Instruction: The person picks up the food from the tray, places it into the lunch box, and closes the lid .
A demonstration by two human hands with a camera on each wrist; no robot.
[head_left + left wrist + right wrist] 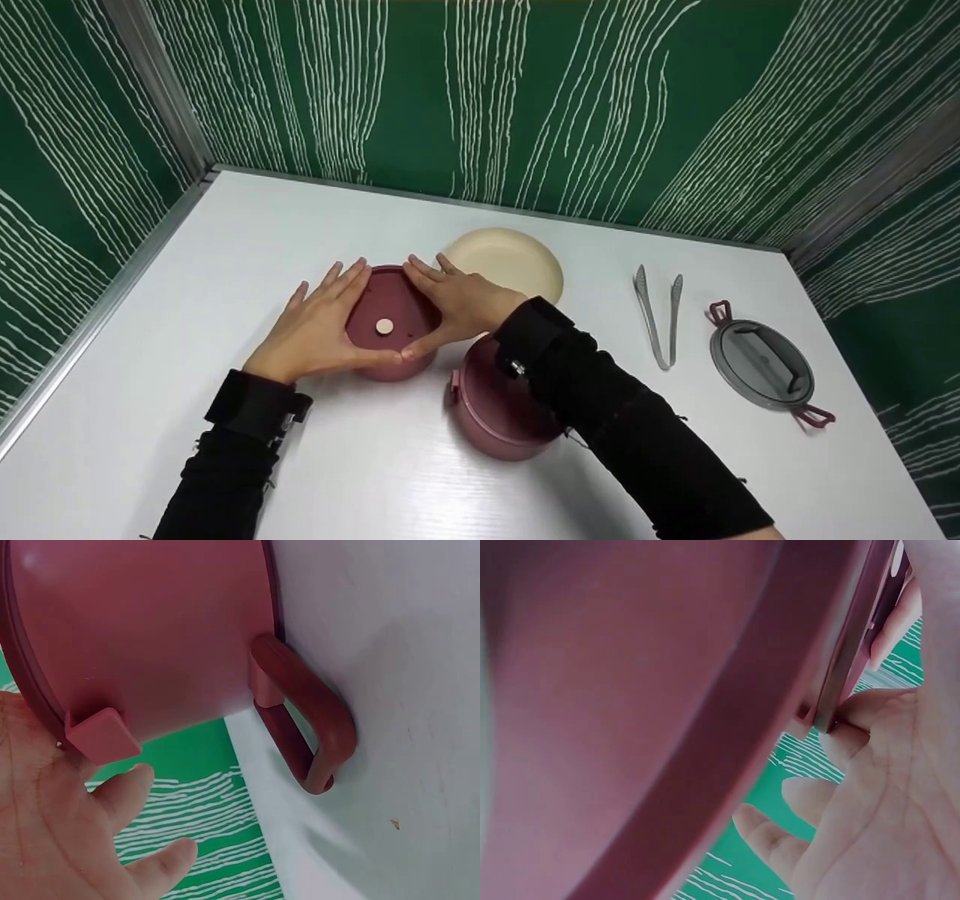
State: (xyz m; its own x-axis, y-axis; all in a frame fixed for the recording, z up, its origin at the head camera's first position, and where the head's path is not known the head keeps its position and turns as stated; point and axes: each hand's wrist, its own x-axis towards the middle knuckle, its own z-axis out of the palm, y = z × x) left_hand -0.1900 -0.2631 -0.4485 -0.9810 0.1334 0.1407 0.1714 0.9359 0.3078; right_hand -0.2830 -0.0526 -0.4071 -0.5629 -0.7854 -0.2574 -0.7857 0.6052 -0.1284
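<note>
Both hands frame a dark red lidded pot point(386, 300) with a small cream dot on top. My left hand point(315, 330) lies along its left rim, fingers straight, thumb across the near side. On the opposite side my right hand point(465, 304) touches the rim with extended fingers; the thumb tips meet in front. In the left wrist view, the pot's side point(142, 630) shows a clip tab point(103, 736) and a loop handle point(307, 712). A second, lidless red pot point(495, 420) stands under my right forearm and fills much of the right wrist view.
A cream plate point(510, 259) lies behind my right hand. Metal tongs point(664, 322) rest spread on the white table point(337, 465). Farther right is a grey lid point(761, 364) with two red loops. Green walls with white lines enclose the table's back and sides.
</note>
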